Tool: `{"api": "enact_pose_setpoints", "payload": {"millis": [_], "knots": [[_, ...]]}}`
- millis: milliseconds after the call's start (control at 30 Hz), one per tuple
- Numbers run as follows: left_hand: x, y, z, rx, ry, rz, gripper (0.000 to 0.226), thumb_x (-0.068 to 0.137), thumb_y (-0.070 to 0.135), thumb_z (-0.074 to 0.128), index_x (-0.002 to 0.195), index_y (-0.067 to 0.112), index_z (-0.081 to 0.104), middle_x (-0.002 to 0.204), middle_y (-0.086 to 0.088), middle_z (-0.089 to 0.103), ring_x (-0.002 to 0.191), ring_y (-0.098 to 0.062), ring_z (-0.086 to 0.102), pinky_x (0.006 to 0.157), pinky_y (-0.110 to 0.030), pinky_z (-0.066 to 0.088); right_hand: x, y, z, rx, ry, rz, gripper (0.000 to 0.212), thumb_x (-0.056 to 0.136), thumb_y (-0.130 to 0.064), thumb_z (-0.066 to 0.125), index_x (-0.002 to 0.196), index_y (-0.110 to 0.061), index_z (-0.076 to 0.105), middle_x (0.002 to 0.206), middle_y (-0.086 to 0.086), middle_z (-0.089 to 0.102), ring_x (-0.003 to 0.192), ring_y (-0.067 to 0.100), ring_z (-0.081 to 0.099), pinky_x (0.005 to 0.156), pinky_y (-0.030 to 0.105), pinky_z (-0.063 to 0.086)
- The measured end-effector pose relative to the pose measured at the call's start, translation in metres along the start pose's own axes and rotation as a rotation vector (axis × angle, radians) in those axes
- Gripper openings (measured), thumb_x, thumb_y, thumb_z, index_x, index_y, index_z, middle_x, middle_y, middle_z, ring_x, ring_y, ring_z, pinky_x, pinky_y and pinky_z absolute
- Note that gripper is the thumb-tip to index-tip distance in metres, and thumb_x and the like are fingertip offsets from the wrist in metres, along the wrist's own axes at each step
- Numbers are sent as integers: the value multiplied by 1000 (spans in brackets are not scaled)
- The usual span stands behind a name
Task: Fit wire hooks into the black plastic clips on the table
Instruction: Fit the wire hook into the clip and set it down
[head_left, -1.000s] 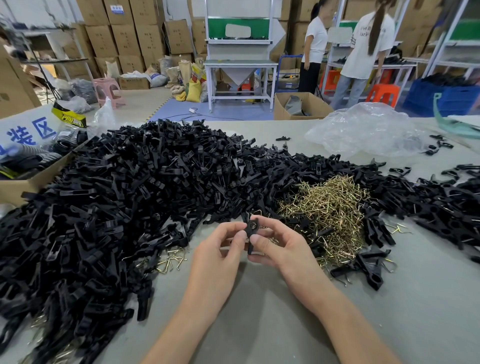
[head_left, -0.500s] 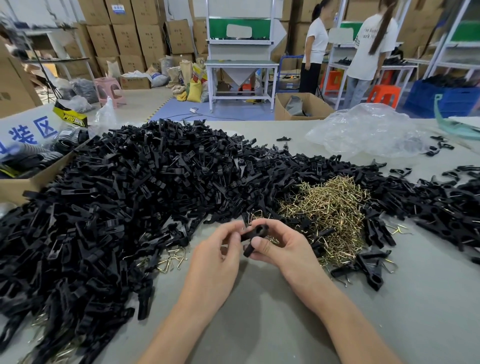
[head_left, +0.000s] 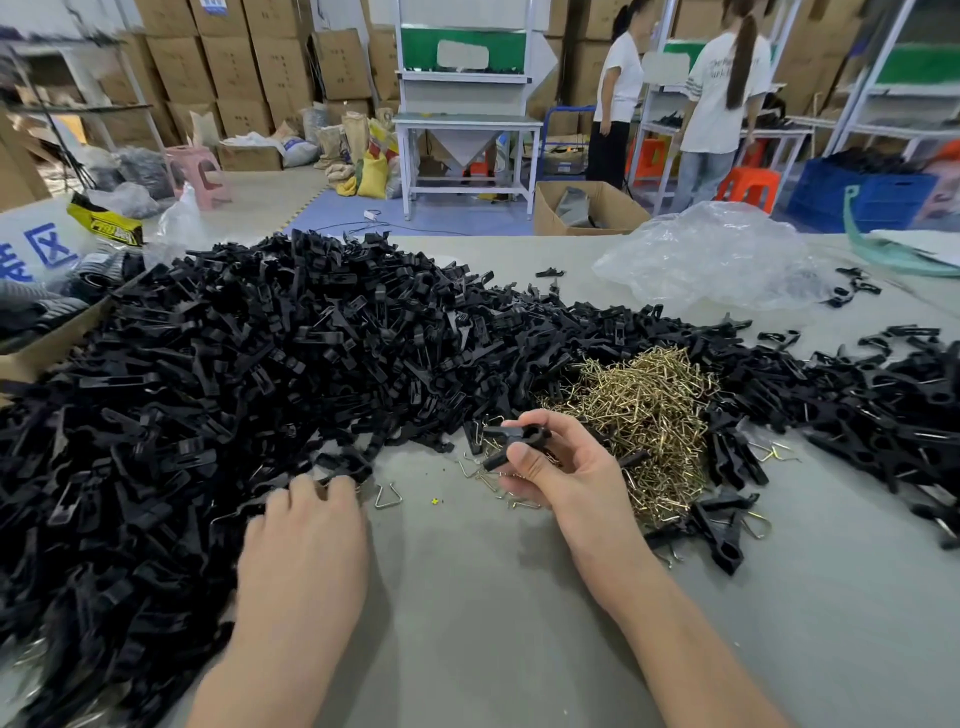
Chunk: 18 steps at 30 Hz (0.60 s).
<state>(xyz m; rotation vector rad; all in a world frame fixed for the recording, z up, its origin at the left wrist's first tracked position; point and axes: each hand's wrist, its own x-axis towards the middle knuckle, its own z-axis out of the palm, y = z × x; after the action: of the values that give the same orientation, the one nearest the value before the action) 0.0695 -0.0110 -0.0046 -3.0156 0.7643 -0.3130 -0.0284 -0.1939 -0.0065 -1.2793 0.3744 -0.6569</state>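
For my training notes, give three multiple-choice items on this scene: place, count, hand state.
1. The heap of brass-coloured wire hooks lies: A) in a box; B) on the floor; C) on the grey table, right of the right hand.
2. People standing in the background: A) two; B) none; C) five.
3. The right hand: A) lies flat, empty; B) pinches a black plastic clip; C) holds scissors.
Answers: C, the heap rests on the tabletop; A, two in white shirts; B, thumb and finger clamp it.
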Motion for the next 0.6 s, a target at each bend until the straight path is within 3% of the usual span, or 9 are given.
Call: {"api": "enact_pose_setpoints", "payload": {"millis": [133,300,500,600], "knots": [[5,11,13,-165,16,149,34,100,22,49,131,34,45,124,9,46,117,-14,44,89,-23,42,1,0,0,-2,-1,3,25,88,-4,73,95,-27,75,111,19,65,86,22,71,74,25,60],[8,23,21,-431,8,212,38,97,10,54,130,29,52,122,6,43,110,-15,50,84,-25,44,0,1,0,-31,-17,22,23,87,-7,74,97,-27,74,106,7,68,83,18,73,78,27,61],[11,24,16,-588,81,214,24,100,13,55,119,23,67,109,6,60,101,-20,57,83,-30,44,-2,2,1,-47,-33,7,22,87,-7,75,97,-27,75,117,6,69,94,19,72,83,26,59],[10,24,11,-642,236,218,15,96,22,62,105,28,73,94,22,66,94,-12,53,83,-23,34,-1,2,0,-44,-32,6,22,85,-6,76,98,-25,76,118,6,69,96,15,72,83,26,59]]}}
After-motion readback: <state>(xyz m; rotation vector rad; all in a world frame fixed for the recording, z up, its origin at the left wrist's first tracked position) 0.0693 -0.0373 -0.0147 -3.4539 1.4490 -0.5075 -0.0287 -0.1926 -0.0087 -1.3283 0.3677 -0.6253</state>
